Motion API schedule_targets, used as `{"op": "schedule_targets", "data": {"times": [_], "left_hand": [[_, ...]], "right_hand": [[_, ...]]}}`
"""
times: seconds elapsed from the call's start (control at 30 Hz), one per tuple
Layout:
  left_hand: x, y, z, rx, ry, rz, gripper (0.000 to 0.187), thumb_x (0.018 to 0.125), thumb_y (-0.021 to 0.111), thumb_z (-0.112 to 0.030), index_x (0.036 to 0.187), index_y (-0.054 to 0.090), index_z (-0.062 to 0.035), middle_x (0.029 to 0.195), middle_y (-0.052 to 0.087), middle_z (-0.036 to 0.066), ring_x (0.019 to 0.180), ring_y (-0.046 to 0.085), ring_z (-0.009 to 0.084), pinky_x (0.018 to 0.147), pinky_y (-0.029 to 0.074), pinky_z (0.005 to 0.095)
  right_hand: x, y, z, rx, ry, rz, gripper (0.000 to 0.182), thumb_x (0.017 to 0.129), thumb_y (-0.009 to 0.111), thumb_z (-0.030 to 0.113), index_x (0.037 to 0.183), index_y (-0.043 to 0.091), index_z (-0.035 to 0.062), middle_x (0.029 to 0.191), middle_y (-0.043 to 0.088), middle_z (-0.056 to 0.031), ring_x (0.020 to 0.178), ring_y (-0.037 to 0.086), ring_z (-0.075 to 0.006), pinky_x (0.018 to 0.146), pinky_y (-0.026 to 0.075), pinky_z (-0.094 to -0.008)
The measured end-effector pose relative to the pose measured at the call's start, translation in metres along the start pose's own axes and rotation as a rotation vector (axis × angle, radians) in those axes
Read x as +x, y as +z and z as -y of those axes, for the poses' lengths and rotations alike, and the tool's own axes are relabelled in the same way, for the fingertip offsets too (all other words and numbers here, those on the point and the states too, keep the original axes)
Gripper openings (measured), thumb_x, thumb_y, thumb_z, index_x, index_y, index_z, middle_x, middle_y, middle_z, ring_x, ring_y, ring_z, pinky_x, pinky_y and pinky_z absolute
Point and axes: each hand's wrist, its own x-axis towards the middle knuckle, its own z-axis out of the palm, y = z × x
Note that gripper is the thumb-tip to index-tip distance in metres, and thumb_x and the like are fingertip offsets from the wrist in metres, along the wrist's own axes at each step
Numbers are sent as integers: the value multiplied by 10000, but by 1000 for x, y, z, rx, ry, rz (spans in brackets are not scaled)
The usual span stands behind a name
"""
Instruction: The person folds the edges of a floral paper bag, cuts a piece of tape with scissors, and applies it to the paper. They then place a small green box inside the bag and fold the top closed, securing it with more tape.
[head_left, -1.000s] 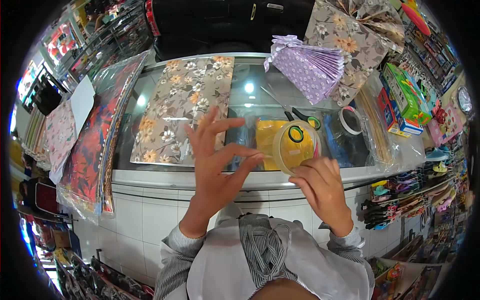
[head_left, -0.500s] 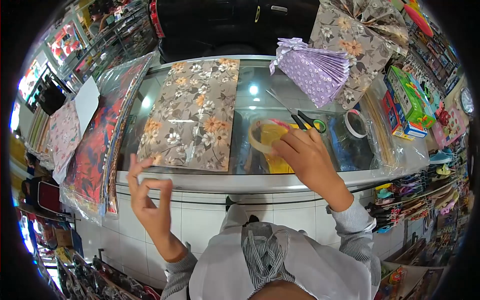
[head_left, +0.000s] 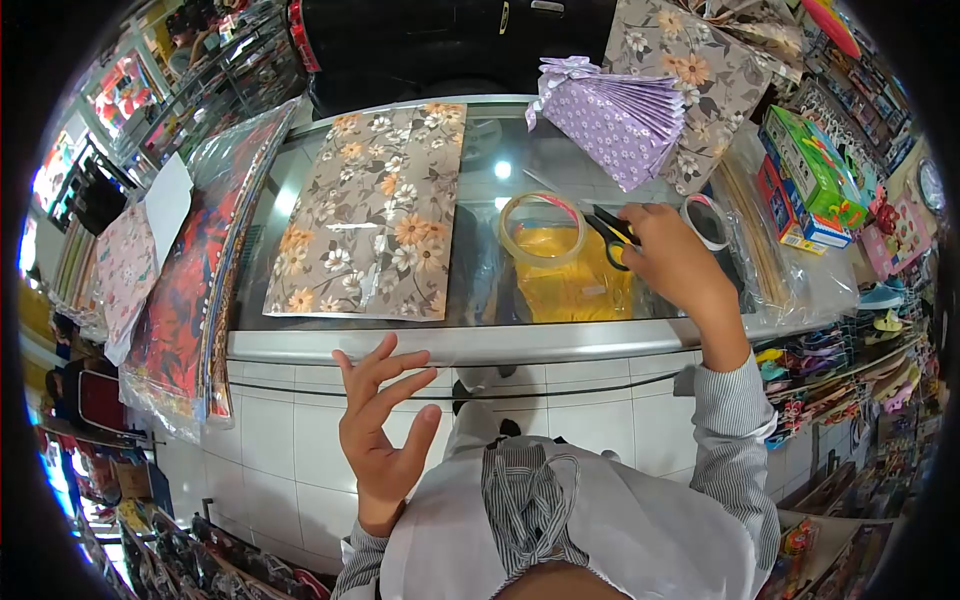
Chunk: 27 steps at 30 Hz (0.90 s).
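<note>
My right hand (head_left: 672, 250) has its curled fingers on the handles of the black-handled scissors (head_left: 610, 240), which lie on the glass counter with the blades partly hidden behind a roll of clear tape (head_left: 508, 238). The tape roll lies flat, partly over a yellow packet (head_left: 575, 290) seen at the counter. My left hand (head_left: 385, 430) is raised in front of the counter edge, fingers spread, holding nothing. Beyond it a folded sheet of brown floral wrapping paper (head_left: 370, 210) lies flat on the glass.
A purple pleated paper-wrapped package (head_left: 615, 120) leans on a brown floral one (head_left: 715, 110) at back right. Nearby are a white tape roll (head_left: 706, 222) and a green box (head_left: 815, 170). Plastic-sleeved paper sheets (head_left: 185, 300) hang over the left side. A black case (head_left: 420, 50) stands behind.
My right hand has let go of the clear tape roll and moved right onto the scissors' handles. My left hand has moved right and down, its fingers opening out.
</note>
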Motion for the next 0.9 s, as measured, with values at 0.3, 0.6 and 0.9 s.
{"op": "schedule_targets", "data": {"times": [0.3, 0.6, 0.9], "left_hand": [[3, 12, 1, -189, -14, 59, 366, 779, 701, -32, 1056, 464, -62, 1153, 658, 163, 1106, 608, 230, 1144, -11, 565], [16, 19, 1, -226, -6, 121, 402, 811, 674, -21, 971, 318, -118, 1204, 639, 173, 1116, 597, 193, 1131, -104, 548], [23, 23, 3, -299, -36, 127, 384, 833, 643, -26, 984, 299, -107, 1205, 641, 157, 1116, 592, 186, 1131, -124, 532]], "right_hand": [[22, -29, -24, -124, -53, 380, 417, 734, 675, 129, 1098, 549, -29, 794, 631, -185, 767, 631, -325, 682, 487, -379], [-54, -63, -34, 322, 212, 225, 421, 770, 656, 91, 1143, 480, 3, 807, 599, -108, 611, 583, -165, 532, 457, -296], [-96, 10, 26, 1351, 43, 947, 514, 978, 493, 429, 1281, 443, 16, 811, 595, -73, 557, 535, -97, 494, 507, -251]]}}
